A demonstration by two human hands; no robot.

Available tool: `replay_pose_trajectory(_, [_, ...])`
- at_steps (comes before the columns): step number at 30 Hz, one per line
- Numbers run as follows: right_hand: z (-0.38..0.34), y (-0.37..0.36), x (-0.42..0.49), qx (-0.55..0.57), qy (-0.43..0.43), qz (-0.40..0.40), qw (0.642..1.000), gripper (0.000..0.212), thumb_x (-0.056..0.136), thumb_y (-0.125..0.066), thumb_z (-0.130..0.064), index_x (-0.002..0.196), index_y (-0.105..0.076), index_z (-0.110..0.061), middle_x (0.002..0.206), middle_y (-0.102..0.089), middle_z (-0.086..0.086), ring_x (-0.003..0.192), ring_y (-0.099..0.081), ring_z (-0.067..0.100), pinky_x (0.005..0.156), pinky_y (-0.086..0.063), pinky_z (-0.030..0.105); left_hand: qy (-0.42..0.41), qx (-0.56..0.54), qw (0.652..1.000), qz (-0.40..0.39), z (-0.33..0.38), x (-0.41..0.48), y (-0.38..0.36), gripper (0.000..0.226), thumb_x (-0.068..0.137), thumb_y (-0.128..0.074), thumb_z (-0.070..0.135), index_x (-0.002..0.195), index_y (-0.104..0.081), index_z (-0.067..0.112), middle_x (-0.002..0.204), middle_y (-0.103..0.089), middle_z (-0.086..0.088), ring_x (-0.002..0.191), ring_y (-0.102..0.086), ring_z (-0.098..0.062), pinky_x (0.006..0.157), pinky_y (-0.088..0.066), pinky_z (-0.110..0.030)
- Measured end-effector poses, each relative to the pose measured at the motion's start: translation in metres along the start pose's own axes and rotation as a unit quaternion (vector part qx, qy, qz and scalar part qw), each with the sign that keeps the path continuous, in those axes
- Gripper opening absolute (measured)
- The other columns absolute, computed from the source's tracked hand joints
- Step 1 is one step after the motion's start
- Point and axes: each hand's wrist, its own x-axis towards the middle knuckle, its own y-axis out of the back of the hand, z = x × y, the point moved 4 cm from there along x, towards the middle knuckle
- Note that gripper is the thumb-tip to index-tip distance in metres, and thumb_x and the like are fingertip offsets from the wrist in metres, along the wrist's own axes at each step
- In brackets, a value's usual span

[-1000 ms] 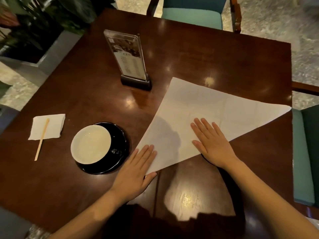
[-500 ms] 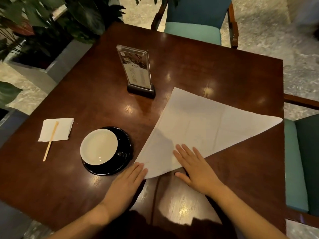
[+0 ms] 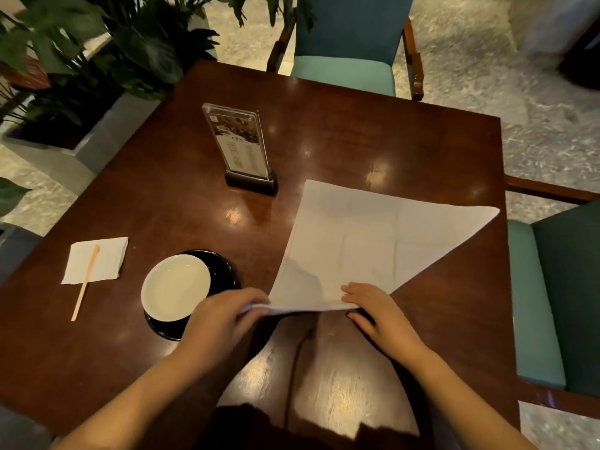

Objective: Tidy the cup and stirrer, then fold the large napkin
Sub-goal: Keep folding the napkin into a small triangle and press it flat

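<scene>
The large white napkin [image 3: 367, 241] lies folded into a triangle on the dark wooden table [image 3: 357, 138]. My left hand [image 3: 224, 319] pinches its near left corner and lifts it a little off the wood. My right hand [image 3: 376, 313] grips the near edge further right, fingers on top and thumb underneath. To the left, a white cup [image 3: 175, 289] sits on a black saucer [image 3: 224, 271]. Further left a wooden stirrer [image 3: 85, 284] lies across a small white napkin [image 3: 97, 259].
A clear menu stand [image 3: 242, 147] on a black base stands behind the cup. Teal chairs are at the far side [image 3: 344, 73] and the right side [image 3: 552, 293]. A planter with leafy plants [image 3: 81, 69] borders the table's far left corner.
Both hands slid from flat on the napkin toward its near edge and closed on it. The left corner now lifts off the table. The camera view tilted up.
</scene>
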Motion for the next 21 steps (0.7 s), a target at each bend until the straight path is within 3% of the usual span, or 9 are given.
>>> replay_pose_trajectory(2, [0.001, 0.009, 0.001, 0.026, -0.035, 0.063, 0.997, 0.023, 0.089, -0.053, -0.035, 0.102, -0.067, -0.021, 0.109, -0.065, -0.009, 0.106, -0.055, 0.006, 0.093, -0.045, 0.032, 0.020, -0.013, 1.000, 0.003, 0.003, 0.020, 0.009, 0.024, 0.080, -0.051, 0.042, 0.087, -0.067, 0.027, 0.079, -0.066, 0.017, 0.076, -0.056, 0.003, 0.063, -0.043, -0.010])
replay_pose_trajectory(4, [0.006, 0.016, 0.001, 0.032, -0.075, 0.100, 0.992, 0.015, 0.088, -0.056, -0.034, 0.085, -0.067, -0.024, 0.088, -0.067, -0.011, 0.086, -0.058, 0.010, 0.078, -0.047, 0.037, 0.028, -0.027, 0.999, 0.002, 0.005, 0.044, 0.017, 0.012, 0.082, -0.060, 0.032, 0.086, -0.069, 0.025, 0.077, -0.063, 0.021, 0.078, -0.057, 0.008, 0.066, -0.041, -0.005])
replay_pose_trajectory(6, [0.012, 0.019, 0.000, 0.017, -0.130, 0.122, 0.984, 0.012, 0.086, -0.061, -0.034, 0.076, -0.064, -0.029, 0.078, -0.063, -0.015, 0.079, -0.058, 0.012, 0.071, -0.046, 0.040, 0.037, -0.044, 0.998, -0.002, 0.008, 0.073, 0.023, 0.008, 0.081, -0.068, 0.016, 0.084, -0.071, 0.023, 0.079, -0.061, 0.024, 0.078, -0.056, 0.014, 0.069, -0.038, -0.001])
replay_pose_trajectory(9, [0.016, 0.020, -0.004, -0.007, -0.199, 0.149, 0.969, 0.008, 0.082, -0.069, -0.030, 0.076, -0.065, -0.029, 0.078, -0.060, -0.012, 0.080, -0.052, 0.014, 0.072, -0.036, 0.032, 0.115, -0.117, 0.986, -0.032, 0.006, 0.117, 0.023, 0.010, 0.080, -0.070, 0.011, 0.085, -0.070, 0.019, 0.081, -0.066, 0.009, 0.067, -0.058, 0.003, 0.062, -0.040, -0.002])
replay_pose_trajectory(11, [0.013, 0.020, -0.004, -0.014, -0.220, 0.154, 0.963, 0.005, 0.080, -0.071, -0.028, 0.077, -0.067, -0.026, 0.080, -0.058, -0.010, 0.082, -0.047, 0.014, 0.073, -0.029, 0.029, 0.181, -0.200, 0.960, -0.080, 0.002, 0.139, 0.017, 0.010, 0.082, -0.068, 0.009, 0.091, -0.068, 0.014, 0.081, -0.066, -0.001, 0.056, -0.058, 0.000, 0.055, -0.048, -0.011])
replay_pose_trajectory(13, [0.013, 0.020, -0.003, -0.019, -0.246, 0.153, 0.957, 0.006, 0.079, -0.072, -0.028, 0.080, -0.068, -0.024, 0.082, -0.056, -0.010, 0.084, -0.042, 0.012, 0.073, -0.025, 0.028, 0.220, -0.269, 0.932, -0.107, -0.001, 0.157, 0.011, 0.012, 0.084, -0.065, 0.005, 0.093, -0.067, 0.013, 0.085, -0.067, -0.009, 0.055, -0.060, -0.006, 0.059, -0.051, -0.021])
replay_pose_trajectory(15, [0.014, 0.019, -0.004, -0.027, -0.269, 0.146, 0.952, 0.009, 0.079, -0.072, -0.028, 0.085, -0.068, -0.022, 0.085, -0.053, -0.010, 0.086, -0.038, 0.011, 0.074, -0.023, 0.027, 0.239, -0.317, 0.914, -0.081, -0.004, 0.174, 0.006, 0.014, 0.084, -0.065, 0.004, 0.093, -0.067, 0.015, 0.089, -0.068, -0.011, 0.066, -0.063, -0.014, 0.067, -0.053, -0.028])
replay_pose_trajectory(17, [0.014, 0.020, -0.004, -0.030, -0.285, 0.150, 0.946, 0.009, 0.082, -0.069, -0.027, 0.088, -0.067, -0.021, 0.088, -0.052, -0.010, 0.087, -0.036, 0.011, 0.073, -0.021, 0.027, 0.247, -0.328, 0.911, -0.035, -0.008, 0.190, 0.000, 0.014, 0.086, -0.063, 0.006, 0.098, -0.067, 0.012, 0.087, -0.066, -0.008, 0.073, -0.062, -0.016, 0.067, -0.054, -0.024])
replay_pose_trajectory(21, [0.018, 0.028, -0.007, -0.035, -0.344, 0.175, 0.922, 0.009, 0.085, -0.065, -0.031, 0.083, -0.068, -0.023, 0.087, -0.051, -0.009, 0.087, -0.035, 0.012, 0.074, -0.021, 0.027, 0.264, -0.285, 0.922, 0.002, -0.016, 0.217, -0.017, 0.006, 0.089, -0.060, 0.010, 0.094, -0.064, 0.012, 0.077, -0.060, -0.003, 0.058, -0.058, -0.013, 0.056, -0.051, -0.019])
